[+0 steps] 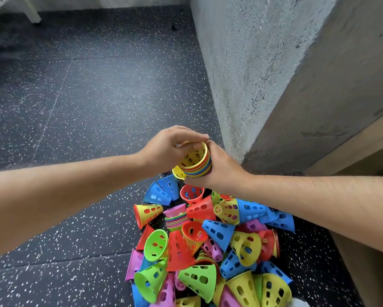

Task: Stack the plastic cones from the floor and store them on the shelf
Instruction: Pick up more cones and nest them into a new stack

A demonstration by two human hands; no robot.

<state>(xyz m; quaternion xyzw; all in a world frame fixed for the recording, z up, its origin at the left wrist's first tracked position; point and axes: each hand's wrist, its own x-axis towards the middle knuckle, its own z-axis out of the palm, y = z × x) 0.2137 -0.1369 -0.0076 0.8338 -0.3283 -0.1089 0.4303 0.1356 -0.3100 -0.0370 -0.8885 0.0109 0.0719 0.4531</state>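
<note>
**Above the cone pile (217, 233), a two-handed clamp**

Under the fingers, speckled floor (86, 107) carries that cone pile. Higher up, the nested stack (198, 163): right hand (222, 170) fingers wrapped round it, left hand (164, 147) fingers curled over its rim.

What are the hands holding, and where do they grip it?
Both hold one stack of nested cones above the pile. The right hand wraps round the layered rims from the side, and the left hand grips the top edge of its open end.

left hand (168, 149), right hand (223, 171): 2 | held stack (200, 168), floor stack (175, 220): 2 | loose cones (178, 251): dozens, one pile
</note>
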